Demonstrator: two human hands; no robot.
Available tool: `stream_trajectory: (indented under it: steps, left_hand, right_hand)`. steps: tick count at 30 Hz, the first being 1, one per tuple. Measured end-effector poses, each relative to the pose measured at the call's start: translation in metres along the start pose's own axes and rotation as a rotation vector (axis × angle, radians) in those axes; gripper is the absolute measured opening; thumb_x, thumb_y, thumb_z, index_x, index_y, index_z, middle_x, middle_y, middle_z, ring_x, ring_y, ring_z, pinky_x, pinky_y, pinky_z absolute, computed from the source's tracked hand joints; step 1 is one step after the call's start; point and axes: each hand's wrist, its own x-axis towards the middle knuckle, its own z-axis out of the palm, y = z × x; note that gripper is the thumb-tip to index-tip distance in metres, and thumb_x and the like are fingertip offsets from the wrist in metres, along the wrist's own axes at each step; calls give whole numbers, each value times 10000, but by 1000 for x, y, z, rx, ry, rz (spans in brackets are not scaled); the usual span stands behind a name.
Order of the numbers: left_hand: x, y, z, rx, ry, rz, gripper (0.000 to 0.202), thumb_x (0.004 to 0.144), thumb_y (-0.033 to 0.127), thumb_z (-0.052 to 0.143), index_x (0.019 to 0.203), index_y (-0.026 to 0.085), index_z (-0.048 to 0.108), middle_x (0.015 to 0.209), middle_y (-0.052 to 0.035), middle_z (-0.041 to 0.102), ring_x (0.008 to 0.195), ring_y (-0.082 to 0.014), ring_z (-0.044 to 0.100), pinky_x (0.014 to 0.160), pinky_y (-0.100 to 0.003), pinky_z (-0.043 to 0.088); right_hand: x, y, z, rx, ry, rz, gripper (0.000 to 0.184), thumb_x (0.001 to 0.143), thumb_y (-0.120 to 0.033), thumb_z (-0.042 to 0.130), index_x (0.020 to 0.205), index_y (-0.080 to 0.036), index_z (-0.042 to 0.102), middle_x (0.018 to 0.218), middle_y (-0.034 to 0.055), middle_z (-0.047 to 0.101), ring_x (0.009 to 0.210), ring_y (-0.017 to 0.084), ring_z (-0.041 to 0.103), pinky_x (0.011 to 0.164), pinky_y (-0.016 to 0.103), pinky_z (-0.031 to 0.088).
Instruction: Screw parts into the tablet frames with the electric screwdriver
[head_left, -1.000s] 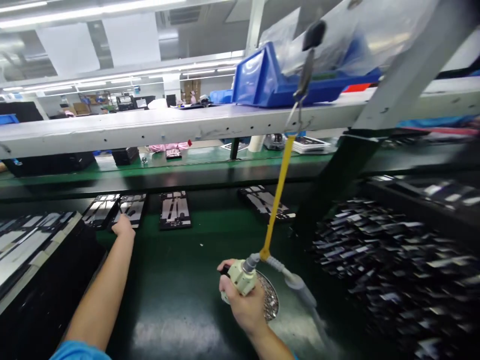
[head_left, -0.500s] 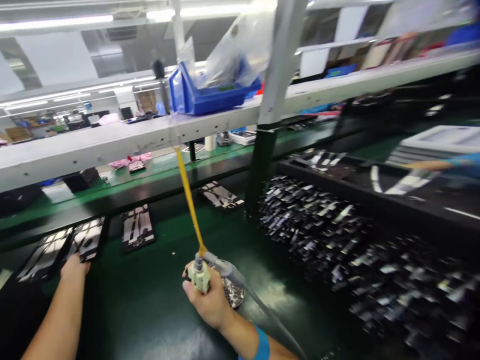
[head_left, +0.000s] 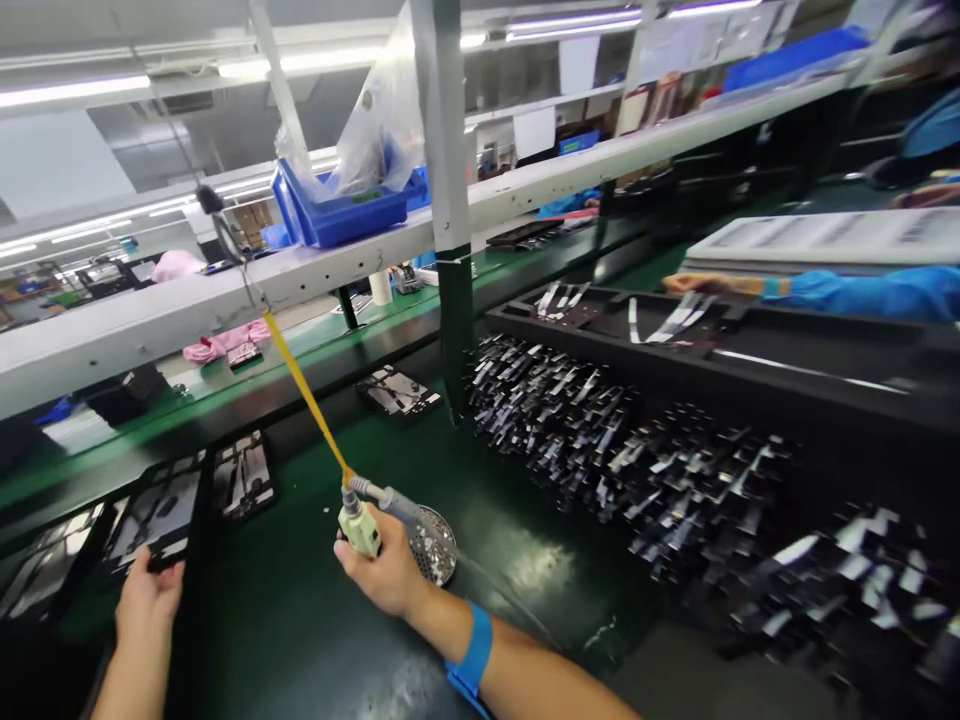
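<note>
My right hand (head_left: 384,572) is wrapped round a cream-coloured power screwdriver (head_left: 358,526) that hangs from a yellow cord (head_left: 304,395) tied to the shelf above. Just right of it sits a small round dish of screws (head_left: 433,545) on the green mat. My left hand (head_left: 148,598) grips the near edge of a black flat panel (head_left: 159,515) at the lower left. More black panels (head_left: 241,473) lie beside it on the belt. A blue wrist strap (head_left: 472,650) circles my right forearm.
A large heap of small black and silver parts (head_left: 622,455) covers the bench to the right. A grey post (head_left: 450,250) holds a shelf with a blue bin (head_left: 341,210). Another person's blue-sleeved arm (head_left: 840,292) reaches over a black tray (head_left: 750,350) at the far right.
The view has swung to the right, bringing the parts heap and the other person's arm into sight. My left hand has drawn the black panel nearer. My right hand keeps its hold on the screwdriver.
</note>
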Motion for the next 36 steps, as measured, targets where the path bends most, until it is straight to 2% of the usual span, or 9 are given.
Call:
stream_trajectory:
  steps: [4,8,14,18,22,25,27,29,36]
  left_hand:
    - [-54,-37,-30,-61,13,-98,224,970,153,550,1139,231,674,982,-11,734,916,-150,723,869,-283,626]
    - [-141,-79,-66,-98,-19,-155,242,972,152,604,1172,241,708,1123,-31,759,1053,-159,728,930,-292,622]
    - [-262,-118,-77,-94,-57,-305,313,992,199,626,1247,376,670,1328,10,707,1258,-165,660,996,-314,597]
    - [-295,-121,-89,6,-137,-557,231,1008,294,612,1231,283,670,1248,-78,741,1221,-227,690,994,-415,599]
    - [-299,-100,-111,408,-494,-817,400,923,523,700,1056,147,730,1081,-174,767,979,-270,758,790,-363,613]
    - [-281,-78,-110,898,-826,-292,381,902,557,694,984,189,752,957,-126,758,853,-247,718,771,-359,570]
    - [-263,-70,-96,1220,-902,249,296,936,485,652,1030,218,742,1034,-118,734,977,-279,674,875,-403,537]
    - [-245,-69,-79,1512,-922,574,269,955,419,616,1091,207,712,1094,-133,702,1034,-314,632,892,-441,516]
    - [-228,-77,-59,1868,-1034,774,208,1019,310,500,1003,174,656,1020,-130,667,947,-282,623,820,-394,499]
  right_hand:
    - [4,4,-1,26,22,-4,117,785,-309,693,833,-205,671,709,0,675,618,147,594,612,259,531]
    - [7,16,-1,8,31,14,196,817,-371,701,896,-192,683,782,24,706,660,158,632,653,277,561]
    - [9,29,-2,36,30,53,263,846,-436,708,961,-201,684,807,25,719,635,154,640,594,266,558]
    - [8,29,-2,50,30,42,266,850,-438,713,967,-201,682,856,39,734,664,158,658,606,273,565]
    - [7,27,-1,55,38,43,264,850,-435,720,973,-205,680,870,44,735,698,173,679,626,284,574]
    - [6,26,-1,58,41,38,258,850,-431,725,971,-208,679,876,45,731,719,180,689,644,291,579]
    - [5,25,0,59,40,34,253,852,-428,726,973,-211,678,878,41,729,722,179,689,655,293,580]
    - [4,24,0,60,39,28,244,860,-424,721,975,-213,677,874,37,727,727,178,689,671,296,583]
    - [3,19,-1,27,16,13,242,867,-426,714,973,-211,678,848,30,733,735,182,691,738,317,595]
